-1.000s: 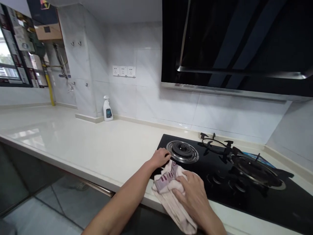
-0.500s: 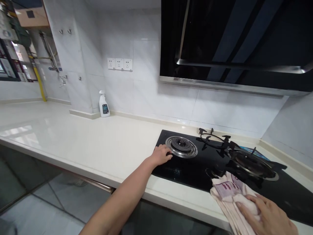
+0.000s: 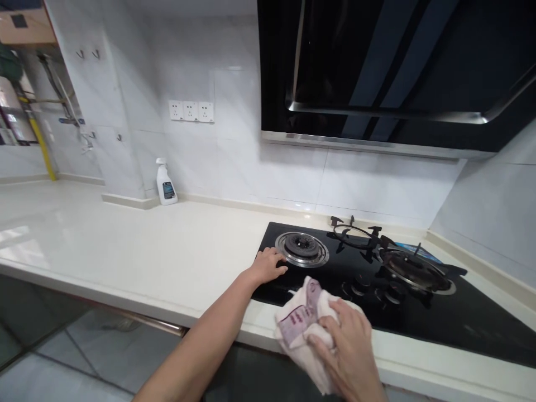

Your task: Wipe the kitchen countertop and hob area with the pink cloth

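My right hand (image 3: 347, 340) grips a bunched white and lilac towel (image 3: 299, 324) with dark red lettering. The towel lies over the front edge of the black glass gas hob (image 3: 330, 304), and part of it hangs down past the counter's edge. At the hob's left edge rests my left hand (image 3: 268, 265), holding nothing, its fingers stretched over the glass beside the left burner (image 3: 302, 247). Two control knobs (image 3: 393, 293) show to the right of the towel. The right burner (image 3: 414, 269) sits farther right.
A loose black pan support (image 3: 354, 237) lies on the back of the hob. A white spray bottle (image 3: 166, 183) stands against the wall on the pale counter (image 3: 167, 245). Above hangs a black range hood (image 3: 377, 72). A blue flat item (image 3: 421, 251) lies behind the right burner.
My right hand has carried the towel leftward along the hob's front edge, uncovering the knobs. My left hand stays at the hob's left edge. The view has turned slightly right.
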The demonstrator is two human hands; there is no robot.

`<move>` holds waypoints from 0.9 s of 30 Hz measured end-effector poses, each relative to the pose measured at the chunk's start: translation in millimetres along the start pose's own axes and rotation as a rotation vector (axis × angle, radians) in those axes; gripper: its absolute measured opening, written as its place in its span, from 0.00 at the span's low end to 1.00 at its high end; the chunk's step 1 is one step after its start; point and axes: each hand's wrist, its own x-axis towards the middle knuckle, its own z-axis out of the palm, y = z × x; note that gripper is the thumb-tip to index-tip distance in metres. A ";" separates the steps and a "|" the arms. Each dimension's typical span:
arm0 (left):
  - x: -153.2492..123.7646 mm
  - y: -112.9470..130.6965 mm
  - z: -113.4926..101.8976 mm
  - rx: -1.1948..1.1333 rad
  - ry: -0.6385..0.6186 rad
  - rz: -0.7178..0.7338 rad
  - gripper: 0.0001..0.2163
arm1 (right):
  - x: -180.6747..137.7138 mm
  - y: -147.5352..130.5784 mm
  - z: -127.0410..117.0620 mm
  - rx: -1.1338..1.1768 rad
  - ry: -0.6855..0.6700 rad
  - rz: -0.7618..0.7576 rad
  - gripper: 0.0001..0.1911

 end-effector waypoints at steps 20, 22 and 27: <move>-3.0 3.7 -0.2 0.013 -0.024 -0.001 0.15 | -49.2 63.2 -16.2 -0.082 0.047 -0.259 0.19; -3.3 4.2 -0.6 0.009 -0.029 -0.003 0.16 | -64.0 88.9 -27.9 -0.130 0.057 -0.236 0.18; -4.2 4.7 -0.8 0.004 -0.038 -0.008 0.16 | -102.6 149.7 -59.5 -0.248 0.024 -0.156 0.19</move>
